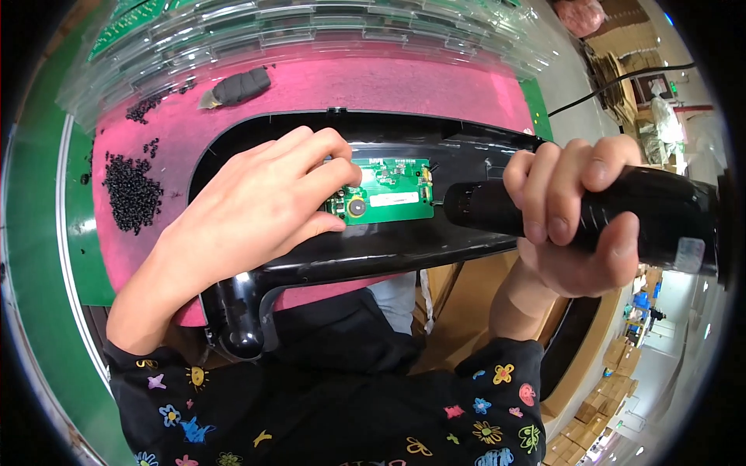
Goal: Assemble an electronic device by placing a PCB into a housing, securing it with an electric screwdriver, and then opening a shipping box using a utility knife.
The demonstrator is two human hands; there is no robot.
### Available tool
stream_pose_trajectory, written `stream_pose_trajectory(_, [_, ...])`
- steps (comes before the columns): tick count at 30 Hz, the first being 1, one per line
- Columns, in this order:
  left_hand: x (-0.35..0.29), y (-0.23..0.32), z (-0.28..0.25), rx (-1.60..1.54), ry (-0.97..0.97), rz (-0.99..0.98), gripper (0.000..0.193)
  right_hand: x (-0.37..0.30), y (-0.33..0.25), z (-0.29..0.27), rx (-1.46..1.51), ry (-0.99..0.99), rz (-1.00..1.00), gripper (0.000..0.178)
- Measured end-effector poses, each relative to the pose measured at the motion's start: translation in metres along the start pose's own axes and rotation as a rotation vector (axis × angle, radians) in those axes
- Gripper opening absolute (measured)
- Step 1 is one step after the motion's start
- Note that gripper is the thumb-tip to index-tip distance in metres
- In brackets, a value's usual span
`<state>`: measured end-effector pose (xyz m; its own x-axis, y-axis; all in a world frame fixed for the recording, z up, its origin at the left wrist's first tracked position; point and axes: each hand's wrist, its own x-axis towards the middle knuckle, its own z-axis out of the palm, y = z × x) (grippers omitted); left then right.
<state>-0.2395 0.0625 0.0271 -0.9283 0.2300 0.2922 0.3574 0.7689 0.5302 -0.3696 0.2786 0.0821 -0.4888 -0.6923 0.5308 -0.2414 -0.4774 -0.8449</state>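
Observation:
A green circuit board (396, 203) with a round dark part and a white label lies inside a long, glossy black plastic housing (350, 268). My left hand (268, 198) reaches over the housing, its bent fingers and thumb closed on the board's left end and hiding that end. Wrapped in my right hand (571, 210) is a black electric screwdriver (489, 208), held almost level. The thin bit points left and its tip is at the board's right edge; whether it touches a screw there is too small to tell.
A pile of small black screws (134, 193) lies on the pink mat (311, 85) at the left, with more scattered behind. A dark wrapped tool (241, 85) rests behind the housing. Stacked clear plastic trays (311, 35) line the back. Cardboard boxes (594, 404) stand far right.

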Motion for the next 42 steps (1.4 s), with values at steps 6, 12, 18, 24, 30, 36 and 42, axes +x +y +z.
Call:
stream_pose_trajectory(6, [0.002, 0.000, -0.001, -0.002, -0.075, -0.050, 0.041, -0.007, 0.004, 0.002, 0.002, 0.117, 0.063, 0.035])
stream_pose_trajectory(12, [0.003, 0.001, -0.001, -0.017, -0.098, -0.082, 0.041, -0.007, 0.009, -0.004, 0.051, 0.124, 0.118, 0.037])
stream_pose_trajectory(18, [0.005, 0.002, -0.001, -0.014, -0.118, -0.104, 0.044, -0.005, 0.013, 0.000, 0.066, 0.020, 0.114, 0.036])
stream_pose_trajectory(24, [0.009, 0.011, -0.011, 0.008, 0.067, -0.027, 0.035, -0.003, 0.010, 0.001, 0.015, 0.048, 0.125, 0.036])
stream_pose_trajectory(30, [0.004, 0.000, -0.022, 0.263, 0.308, -0.062, 0.031, -0.009, 0.021, 0.000, 0.283, 0.096, 0.089, 0.027])
stream_pose_trajectory(36, [0.002, 0.001, -0.019, 0.329, 0.108, -0.223, 0.036, -0.002, 0.013, -0.006, 0.023, -0.068, 0.053, 0.033])
stream_pose_trajectory(42, [0.001, -0.009, -0.021, 0.313, 0.081, -0.222, 0.039, 0.005, 0.019, -0.004, 0.045, -0.070, 0.173, 0.028])
